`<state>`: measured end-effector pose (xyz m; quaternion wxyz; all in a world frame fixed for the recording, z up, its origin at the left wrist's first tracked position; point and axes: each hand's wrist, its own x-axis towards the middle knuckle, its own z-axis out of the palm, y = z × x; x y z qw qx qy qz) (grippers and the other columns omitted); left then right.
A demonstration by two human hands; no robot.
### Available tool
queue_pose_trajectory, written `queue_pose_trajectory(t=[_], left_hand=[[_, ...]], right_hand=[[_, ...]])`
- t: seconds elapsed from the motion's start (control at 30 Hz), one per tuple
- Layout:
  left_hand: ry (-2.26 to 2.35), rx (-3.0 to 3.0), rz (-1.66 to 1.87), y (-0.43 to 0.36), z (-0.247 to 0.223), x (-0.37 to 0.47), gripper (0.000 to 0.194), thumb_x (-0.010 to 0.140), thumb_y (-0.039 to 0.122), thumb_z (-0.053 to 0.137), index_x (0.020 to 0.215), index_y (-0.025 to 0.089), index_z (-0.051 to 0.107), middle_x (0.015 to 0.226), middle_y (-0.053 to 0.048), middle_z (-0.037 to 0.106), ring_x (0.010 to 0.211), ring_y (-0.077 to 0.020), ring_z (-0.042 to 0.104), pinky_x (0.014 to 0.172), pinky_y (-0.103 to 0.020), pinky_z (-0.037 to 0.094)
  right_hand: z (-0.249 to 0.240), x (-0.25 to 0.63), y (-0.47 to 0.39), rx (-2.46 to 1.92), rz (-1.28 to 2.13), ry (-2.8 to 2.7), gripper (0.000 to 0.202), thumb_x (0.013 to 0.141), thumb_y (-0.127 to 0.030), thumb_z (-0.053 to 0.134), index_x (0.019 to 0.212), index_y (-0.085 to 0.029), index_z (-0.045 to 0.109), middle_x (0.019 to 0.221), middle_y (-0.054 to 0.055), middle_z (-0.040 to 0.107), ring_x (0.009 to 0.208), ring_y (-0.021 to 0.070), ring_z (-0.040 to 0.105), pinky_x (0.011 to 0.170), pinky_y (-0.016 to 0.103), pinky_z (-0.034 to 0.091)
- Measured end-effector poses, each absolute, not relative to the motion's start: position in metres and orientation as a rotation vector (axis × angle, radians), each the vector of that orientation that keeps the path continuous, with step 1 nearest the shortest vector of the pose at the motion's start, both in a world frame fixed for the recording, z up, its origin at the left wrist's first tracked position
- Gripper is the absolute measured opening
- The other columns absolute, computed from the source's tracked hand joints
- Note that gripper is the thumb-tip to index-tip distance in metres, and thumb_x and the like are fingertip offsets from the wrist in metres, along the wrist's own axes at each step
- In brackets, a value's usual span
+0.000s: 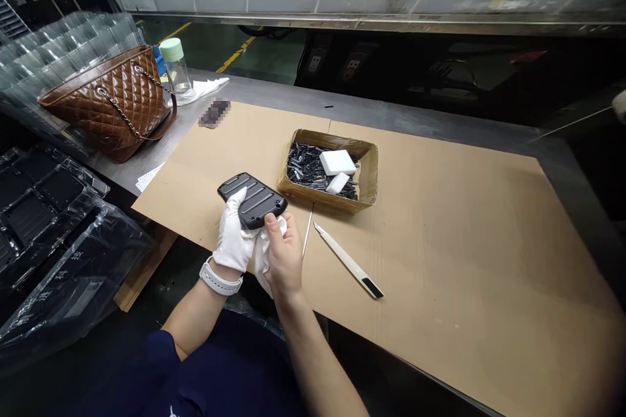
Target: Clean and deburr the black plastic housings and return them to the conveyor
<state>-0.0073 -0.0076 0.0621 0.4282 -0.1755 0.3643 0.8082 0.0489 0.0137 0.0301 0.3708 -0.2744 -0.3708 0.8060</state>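
A black ribbed plastic cover (257,201) is held over the near edge of the table, its ribbed face turned up. My left hand (233,238), in a white glove, is closed around its left side with the thumb on top. Bare, my right hand (284,251) pinches a white cloth (263,257) close to the cover's lower right corner. The cloth hangs down between both hands. To the right lies a white utility knife (348,260) with a dark end, its tip pointing toward the box.
A cardboard box (328,203) beyond the hands holds many small black pieces and two white blocks (337,161). Cardboard sheets (440,228) cover the metal table. A brown quilted bag (117,101) and a jar (176,68) stand back left; black trays (36,199) lie at left.
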Motion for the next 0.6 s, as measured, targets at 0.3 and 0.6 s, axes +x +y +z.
queue_pose_trajectory(t=[0.3,0.6], left_hand=[[0.817,-0.447,1.971,-0.009,0.064,-0.014,0.022,0.083,0.035,0.054,0.084,0.017,0.067,0.087,-0.005,0.071,0.090,-0.0212,0.068,0.086,-0.034,0.054],[1.245,-0.227,2.200,-0.015,0.052,0.000,0.041,0.070,0.020,0.067,0.111,0.023,0.058,0.099,-0.003,0.071,0.092,-0.0198,0.068,0.090,-0.033,0.052]], right_hand=[[0.033,0.044,0.019,-0.691,2.121,-1.034,0.035,0.073,-0.050,0.067,0.086,-0.021,0.055,0.079,0.000,0.065,0.074,0.0146,0.060,0.074,0.030,0.050],[0.032,0.040,0.019,-0.732,2.147,-0.901,0.038,0.072,-0.056,0.066,0.081,-0.021,0.054,0.072,-0.002,0.063,0.069,0.0141,0.060,0.069,0.029,0.050]])
